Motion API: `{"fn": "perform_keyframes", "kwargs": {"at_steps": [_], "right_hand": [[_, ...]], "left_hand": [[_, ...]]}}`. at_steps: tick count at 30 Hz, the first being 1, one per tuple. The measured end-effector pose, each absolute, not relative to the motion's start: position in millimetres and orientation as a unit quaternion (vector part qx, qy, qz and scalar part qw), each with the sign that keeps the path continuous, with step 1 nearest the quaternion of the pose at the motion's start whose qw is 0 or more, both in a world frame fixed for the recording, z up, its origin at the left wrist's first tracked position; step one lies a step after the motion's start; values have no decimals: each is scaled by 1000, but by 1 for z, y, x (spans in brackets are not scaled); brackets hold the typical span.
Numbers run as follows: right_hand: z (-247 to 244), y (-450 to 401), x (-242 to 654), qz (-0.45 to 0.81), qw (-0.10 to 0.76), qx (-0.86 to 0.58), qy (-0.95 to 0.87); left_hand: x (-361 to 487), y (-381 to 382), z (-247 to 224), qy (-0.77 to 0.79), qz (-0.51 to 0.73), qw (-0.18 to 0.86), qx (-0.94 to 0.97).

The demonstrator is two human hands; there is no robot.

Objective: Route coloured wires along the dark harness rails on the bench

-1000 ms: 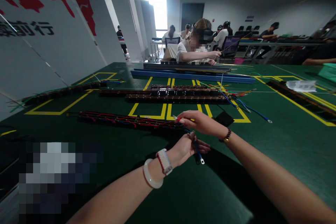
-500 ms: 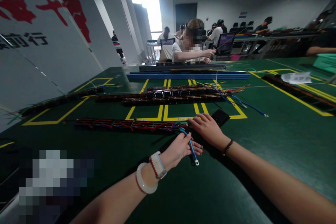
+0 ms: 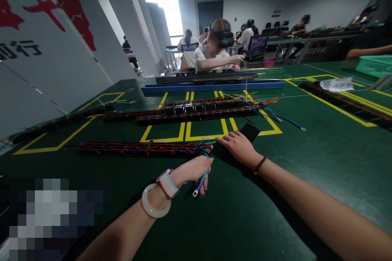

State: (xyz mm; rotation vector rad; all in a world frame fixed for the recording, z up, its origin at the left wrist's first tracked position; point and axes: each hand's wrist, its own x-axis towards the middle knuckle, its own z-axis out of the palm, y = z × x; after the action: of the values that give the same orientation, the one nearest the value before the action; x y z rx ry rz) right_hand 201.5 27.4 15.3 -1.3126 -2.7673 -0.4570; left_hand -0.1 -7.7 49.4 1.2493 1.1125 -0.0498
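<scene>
A long black wire assembly with red and blue wires lies across the near part of the green table. At its right end, my left hand is closed on a blue cable, whose metal lug points down and toward me. My right hand reaches to the same end of the assembly, its fingertips by a short green wire. Whether those fingers pinch the wire cannot be made out. Beside my right hand lies a flat black object.
Similar dark assemblies lie farther back, with blue rails behind them. A person sits across the table. At the right are a long dark strip, crumpled plastic and a green basket.
My left hand has turned and shifted left, and the blue cable's lug end has swung left with it. My right hand stays near the assembly's end. The whole view has shifted slightly.
</scene>
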Motion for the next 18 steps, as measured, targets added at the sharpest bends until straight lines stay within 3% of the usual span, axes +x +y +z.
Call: {"fn": "perform_keyframes", "kwargs": {"at_steps": [6,11,18], "right_hand": [[16,27,201,-132,25,-431,-892],[20,30,199,-48,64,-464,-882],[56,22,194,367,278,-376,-804]], "left_hand": [[-10,-1,51,510,-62,647,564],[-12,3,31,455,-29,697,554],[-8,2,26,367,20,795,482]]}}
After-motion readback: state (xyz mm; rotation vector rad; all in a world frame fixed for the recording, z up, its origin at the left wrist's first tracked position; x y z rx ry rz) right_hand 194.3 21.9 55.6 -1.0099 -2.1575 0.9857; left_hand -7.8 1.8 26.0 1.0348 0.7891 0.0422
